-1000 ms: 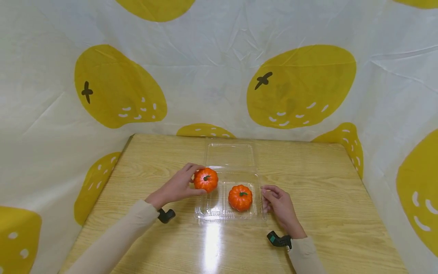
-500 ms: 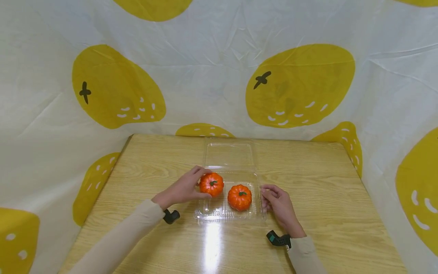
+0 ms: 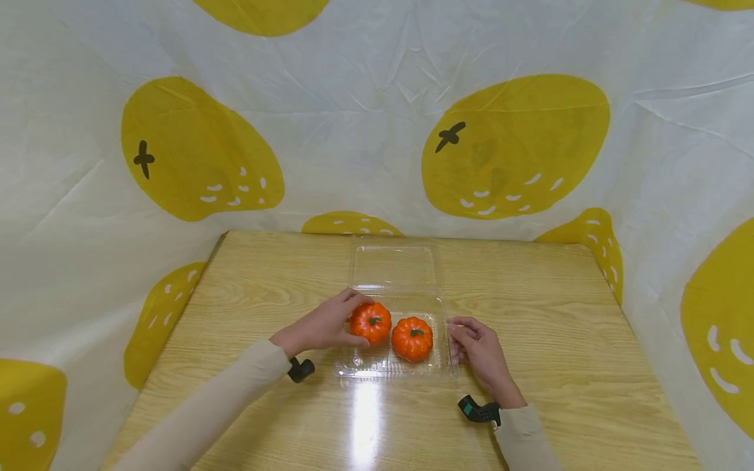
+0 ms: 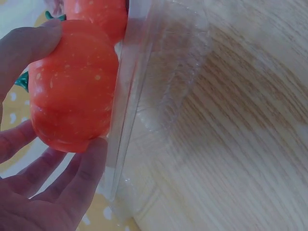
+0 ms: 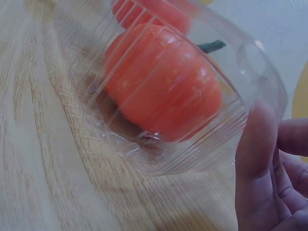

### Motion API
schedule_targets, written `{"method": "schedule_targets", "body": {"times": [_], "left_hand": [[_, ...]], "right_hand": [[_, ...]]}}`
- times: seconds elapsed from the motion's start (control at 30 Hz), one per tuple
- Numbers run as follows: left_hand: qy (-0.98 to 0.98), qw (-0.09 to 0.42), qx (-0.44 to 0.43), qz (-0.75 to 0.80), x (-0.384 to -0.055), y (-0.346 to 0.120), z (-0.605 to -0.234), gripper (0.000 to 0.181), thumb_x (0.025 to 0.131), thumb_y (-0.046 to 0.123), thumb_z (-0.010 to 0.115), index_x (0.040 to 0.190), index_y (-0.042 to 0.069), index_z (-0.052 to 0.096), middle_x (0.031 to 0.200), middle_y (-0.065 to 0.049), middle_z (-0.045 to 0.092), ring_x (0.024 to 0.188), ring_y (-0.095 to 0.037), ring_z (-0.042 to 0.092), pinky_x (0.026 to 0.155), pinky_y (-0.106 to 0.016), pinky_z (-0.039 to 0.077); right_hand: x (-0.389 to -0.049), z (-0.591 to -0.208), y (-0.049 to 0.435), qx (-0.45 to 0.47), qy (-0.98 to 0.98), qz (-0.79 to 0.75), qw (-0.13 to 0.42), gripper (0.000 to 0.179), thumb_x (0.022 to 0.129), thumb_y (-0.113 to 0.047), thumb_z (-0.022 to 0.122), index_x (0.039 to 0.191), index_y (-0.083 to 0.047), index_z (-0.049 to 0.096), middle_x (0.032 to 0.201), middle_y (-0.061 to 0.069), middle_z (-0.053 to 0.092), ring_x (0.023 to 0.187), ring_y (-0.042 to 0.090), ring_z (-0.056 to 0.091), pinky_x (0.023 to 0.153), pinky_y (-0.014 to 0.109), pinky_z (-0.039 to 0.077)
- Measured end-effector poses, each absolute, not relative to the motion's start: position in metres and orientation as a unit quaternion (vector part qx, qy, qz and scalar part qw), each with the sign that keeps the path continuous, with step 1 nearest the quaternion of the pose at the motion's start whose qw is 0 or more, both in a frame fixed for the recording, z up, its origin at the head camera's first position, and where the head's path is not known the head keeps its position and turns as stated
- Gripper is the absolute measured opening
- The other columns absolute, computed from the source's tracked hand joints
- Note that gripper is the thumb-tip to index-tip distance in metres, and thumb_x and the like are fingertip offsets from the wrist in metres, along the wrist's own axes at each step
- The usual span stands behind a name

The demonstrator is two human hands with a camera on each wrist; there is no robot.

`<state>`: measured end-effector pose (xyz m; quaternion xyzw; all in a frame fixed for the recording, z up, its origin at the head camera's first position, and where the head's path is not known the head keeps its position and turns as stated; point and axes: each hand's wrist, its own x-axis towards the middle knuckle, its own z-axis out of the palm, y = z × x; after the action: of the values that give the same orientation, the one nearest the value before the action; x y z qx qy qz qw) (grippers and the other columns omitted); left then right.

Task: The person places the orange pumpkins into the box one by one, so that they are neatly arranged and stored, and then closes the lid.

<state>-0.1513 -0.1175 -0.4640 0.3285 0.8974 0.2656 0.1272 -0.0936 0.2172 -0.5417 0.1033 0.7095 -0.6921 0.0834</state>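
My left hand [image 3: 325,324] grips a small orange pumpkin [image 4: 74,91] with a green stem, fingers and thumb around its sides. That pumpkin is over the left part of a clear plastic clamshell container [image 3: 360,370], at the height of its rim in the left wrist view. A second orange pumpkin [image 3: 412,340] sits inside the right part of the container. At the container's right edge, my right hand [image 3: 480,353] pinches the rim between thumb and fingers. In the right wrist view the second pumpkin [image 5: 161,82] shows through the ribbed clear wall.
The container's clear lid [image 3: 396,265] lies open toward the back of the wooden table [image 3: 530,314]. A white cloth [image 3: 365,144] with yellow fruit prints hangs behind the table and along both sides.
The left hand has carried its pumpkin right and toward me, over the container and close to the second pumpkin. The right hand stays at the rim.
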Motion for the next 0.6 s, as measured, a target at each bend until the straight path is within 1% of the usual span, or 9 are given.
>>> {"method": "schedule_targets", "body": {"times": [0.13, 0.37, 0.6], "left_hand": [[0.895, 0.143, 0.337, 0.255, -0.154, -0.114, -0.464, 0.075, 0.082, 0.036, 0.088, 0.145, 0.015, 0.053, 0.14, -0.007, 0.053, 0.123, -0.026, 0.061, 0.104, -0.042, 0.057], [0.89, 0.158, 0.367, 0.219, -0.16, -0.107, -0.462, 0.074, 0.08, 0.034, 0.09, 0.142, 0.013, 0.055, 0.142, -0.011, 0.055, 0.125, -0.028, 0.06, 0.108, -0.045, 0.054], [0.887, 0.176, 0.379, 0.195, -0.162, -0.101, -0.458, 0.073, 0.079, 0.03, 0.09, 0.142, 0.013, 0.056, 0.139, -0.01, 0.056, 0.122, -0.026, 0.061, 0.108, -0.042, 0.053]], "right_hand": [[-0.093, -0.54, 0.218, 0.104, 0.713, -0.688, 0.086, 0.042, 0.104, -0.028, 0.064, 0.132, 0.003, 0.058, 0.077, -0.006, 0.067, 0.061, 0.01, 0.06, 0.057, 0.025, 0.055], [-0.093, -0.541, 0.217, 0.107, 0.71, -0.691, 0.085, 0.04, 0.104, -0.026, 0.064, 0.131, 0.002, 0.059, 0.077, -0.005, 0.066, 0.06, 0.011, 0.06, 0.057, 0.025, 0.056], [-0.093, -0.541, 0.218, 0.106, 0.706, -0.695, 0.088, 0.041, 0.104, -0.027, 0.064, 0.131, 0.003, 0.058, 0.077, -0.004, 0.066, 0.059, 0.011, 0.06, 0.057, 0.026, 0.056]]}}
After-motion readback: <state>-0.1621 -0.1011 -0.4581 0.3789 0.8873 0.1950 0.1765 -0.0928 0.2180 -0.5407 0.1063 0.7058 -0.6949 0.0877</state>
